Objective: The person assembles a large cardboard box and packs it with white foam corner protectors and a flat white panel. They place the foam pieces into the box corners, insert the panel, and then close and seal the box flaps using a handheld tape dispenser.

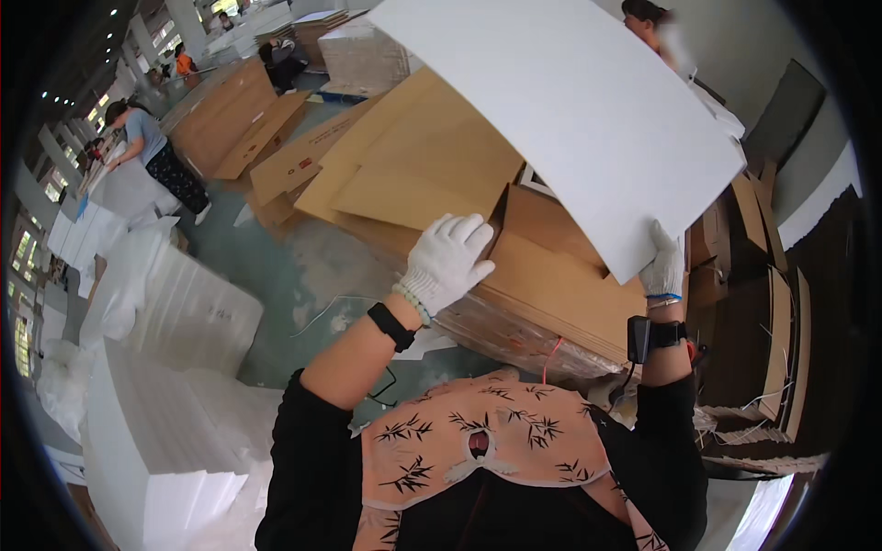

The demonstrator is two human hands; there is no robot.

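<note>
A large white sheet [560, 101], stiff and slightly bowed, slants up over a stack of cardboard. Its near corner is in my right hand [663, 262], which wears a white knit glove; the thumb lies on the top face and the other fingers are hidden behind the sheet. My left hand [447, 261], gloved the same way, is empty with its fingers spread. It hovers over or rests by the near edge of the brown cardboard sheets [427, 170]; whether it touches them I cannot tell. Beneath the white sheet lies an opened cardboard box [547, 225].
Stacked white foam sheets [175, 404] stand at my left. Cardboard pieces [776, 340] lean on a rack at the right. One person [648, 28] is at the white sheet's far side; another [152, 151] bends over a white stack at the left. A wrapped pallet [367, 55] stands behind.
</note>
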